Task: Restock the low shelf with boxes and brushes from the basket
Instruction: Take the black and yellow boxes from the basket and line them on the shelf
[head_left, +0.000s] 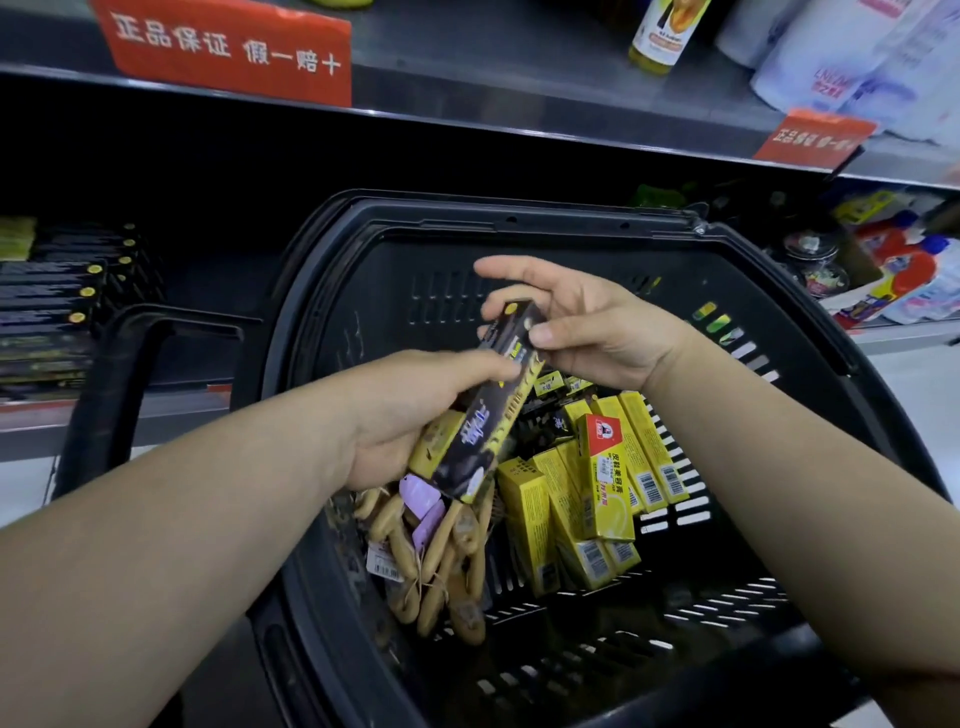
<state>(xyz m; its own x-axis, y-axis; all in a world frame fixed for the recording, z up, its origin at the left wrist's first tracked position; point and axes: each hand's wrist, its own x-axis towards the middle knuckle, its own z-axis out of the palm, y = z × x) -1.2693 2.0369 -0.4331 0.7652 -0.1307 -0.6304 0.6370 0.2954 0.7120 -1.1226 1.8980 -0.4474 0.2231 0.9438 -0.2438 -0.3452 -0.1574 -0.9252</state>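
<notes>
A black plastic basket fills the middle of the view. Over it, my left hand grips the lower part of long black-and-yellow boxes, held slanted. My right hand pinches the upper end of the top black box between thumb and fingers. Inside the basket lie several yellow boxes on the right and a bundle of wooden-handled brushes with purple tags on the left. The low shelf at the left holds a stack of matching black boxes.
A grey upper shelf with red price signs overhangs the basket. Bottles and packets stand on the right part of the low shelf. The basket's handle rises at the left, between me and the stacked boxes.
</notes>
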